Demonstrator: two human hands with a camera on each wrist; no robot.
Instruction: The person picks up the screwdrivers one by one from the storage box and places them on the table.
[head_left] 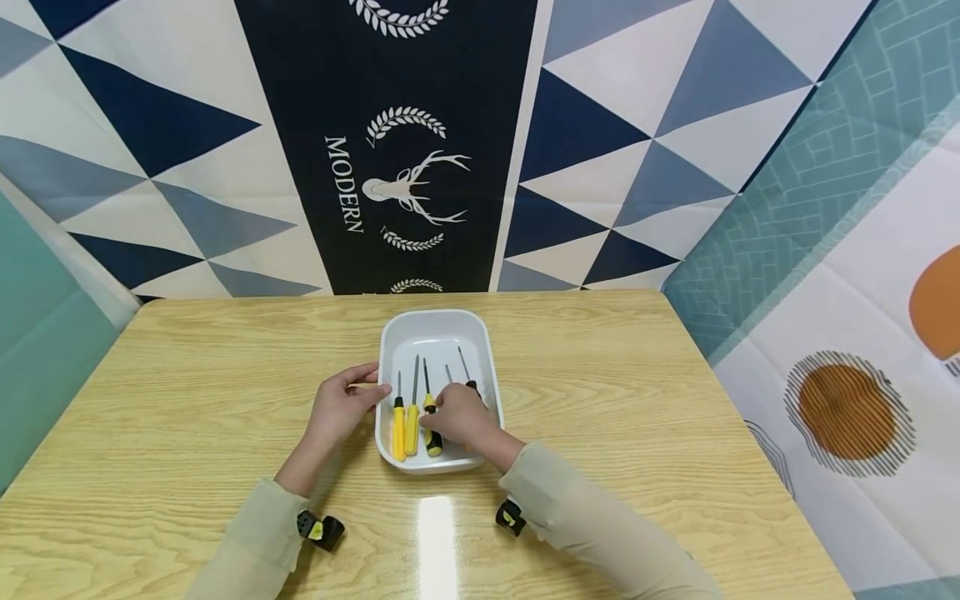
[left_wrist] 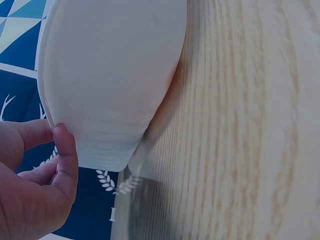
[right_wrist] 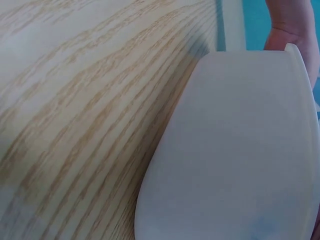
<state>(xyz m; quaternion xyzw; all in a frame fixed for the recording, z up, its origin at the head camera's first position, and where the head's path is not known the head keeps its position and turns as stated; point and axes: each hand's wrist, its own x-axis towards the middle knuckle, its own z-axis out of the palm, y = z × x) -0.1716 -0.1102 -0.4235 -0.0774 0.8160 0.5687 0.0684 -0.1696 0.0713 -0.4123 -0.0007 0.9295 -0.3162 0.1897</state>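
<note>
A white plastic tray (head_left: 438, 467) sits on the table with several screwdrivers in it. My left hand (head_left: 341, 408) pinches its left rim between thumb and fingers; the left wrist view shows this hand (left_wrist: 42, 175) at the rim up close. Inside the tray, my right hand (head_left: 467, 417) pinches the handle of a yellow-and-black screwdriver (head_left: 433, 445) that lies flat. To its left lie a yellow screwdriver (head_left: 411, 433) and a yellow one with a black collar (head_left: 399, 433). Screwdrivers further right (head_left: 471, 384) are partly hidden under the right hand. The right wrist view mostly holds the tray's outer wall (right_wrist: 230, 145).
The wood-grain table (head_left: 247, 350) extends around the tray on all sides. A patterned cloth wall (head_left: 420, 250) rises behind its back edge. Black camera straps (head_left: 321, 531) hang below both sleeves.
</note>
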